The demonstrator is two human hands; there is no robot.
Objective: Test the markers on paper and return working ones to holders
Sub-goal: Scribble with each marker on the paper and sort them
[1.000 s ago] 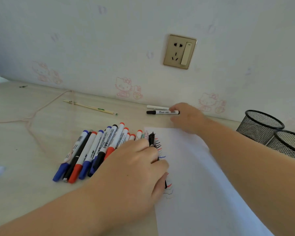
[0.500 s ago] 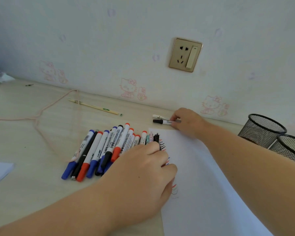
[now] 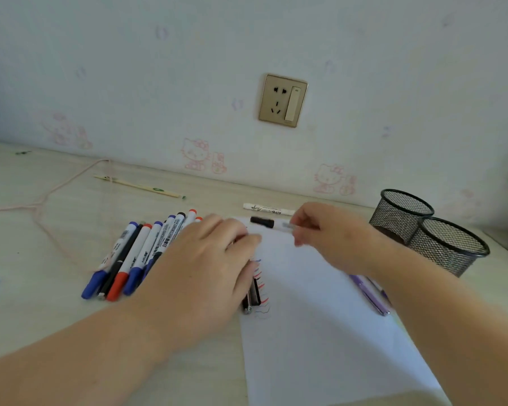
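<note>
Black-capped marker (image 3: 269, 223) in right hand (image 3: 332, 238) — two mesh holders (image 3: 423, 230) (side by side).

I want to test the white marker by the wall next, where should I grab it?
Pinch the white marker mid-barrel from above. It lies flat, parallel to the wall, alone on the desk, its length exposed. The right hand, already holding a black-capped marker, is nearest.

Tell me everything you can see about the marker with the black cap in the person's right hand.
The black-capped marker is slim, with a white, plastic-looking barrel and a black cap, still on, at its left end. It lies roughly level, just above the top edge of the white paper, cap pointing left. The right hand pinches the barrel's right end with its fingertips, hiding that end. Motion blur hides any print. Another white marker lies behind it, apart.
</note>
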